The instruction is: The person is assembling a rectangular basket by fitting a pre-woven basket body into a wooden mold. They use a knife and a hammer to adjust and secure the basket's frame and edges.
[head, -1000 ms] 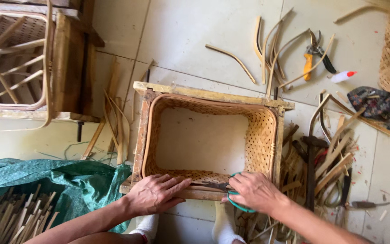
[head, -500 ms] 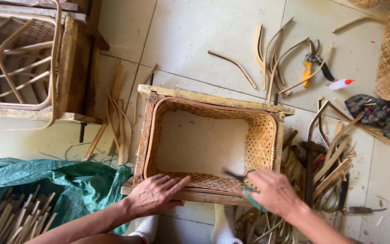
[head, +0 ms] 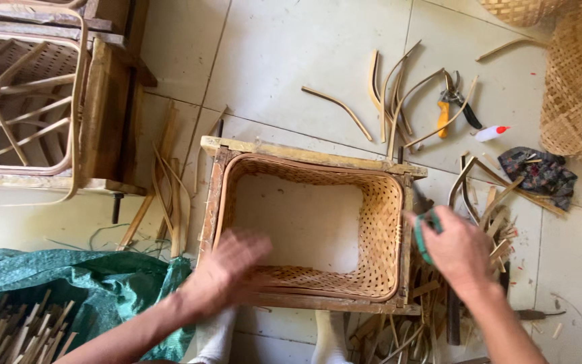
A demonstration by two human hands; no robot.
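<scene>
While the left hand point(head: 234, 263) lies blurred with motion on the near rim, fingers spread flat and holding nothing, the right hand point(head: 456, 249) has left that rim, where it sat beside the left a second ago, and now hangs outside the frame at 3 o'clock, its grip closed round a small green-handled tool point(head: 424, 232).

- 6 o'clock to centre: rectangular woven bamboo basket point(head: 382, 229) in a wooden frame, on the tiled floor.
- 8 o'clock: green tarpaulin point(head: 69, 290) over cut sticks.
- 3 o'clock: heap of bamboo strips point(head: 493, 209); dark patterned cloth point(head: 537, 172) beyond.
- 1 o'clock: orange-handled shears point(head: 447, 111), curved bamboo strips point(head: 385, 87).
- 10 o'clock: wooden chair frame point(head: 35, 101).
</scene>
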